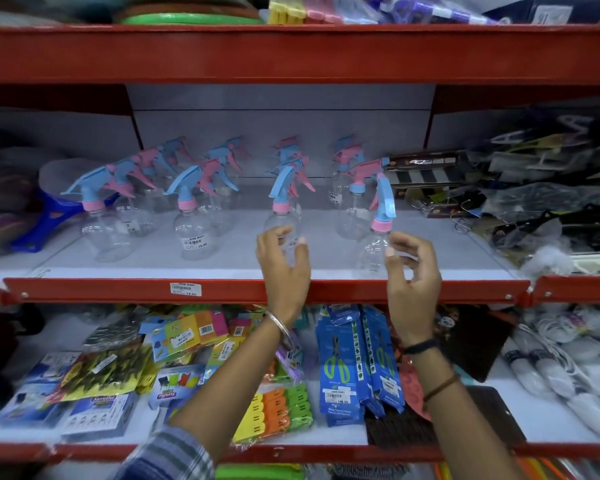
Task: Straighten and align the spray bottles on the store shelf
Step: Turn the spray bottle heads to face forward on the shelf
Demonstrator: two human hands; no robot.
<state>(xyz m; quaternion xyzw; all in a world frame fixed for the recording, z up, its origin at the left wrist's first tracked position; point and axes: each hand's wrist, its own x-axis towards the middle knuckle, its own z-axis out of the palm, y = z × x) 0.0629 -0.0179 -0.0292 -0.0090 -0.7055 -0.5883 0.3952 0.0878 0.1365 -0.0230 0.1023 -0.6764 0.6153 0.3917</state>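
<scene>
I'm squaring the front row: left hand (284, 261) cupping, perhaps touching, one spray bottle (280, 216), right hand (413, 268) fingers loosened beside another (378, 237); turning nozzles next.

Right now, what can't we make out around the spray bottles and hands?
- Head view: whether the left hand or right hand actually touches its clear bottle; fingers curl open, contact unclear.
- Back-row spray bottles: count blurred, front rows overlap them.
- Price sticker on a front bottle: small print unreadable.
- Shelf-edge tag: too small.
</scene>
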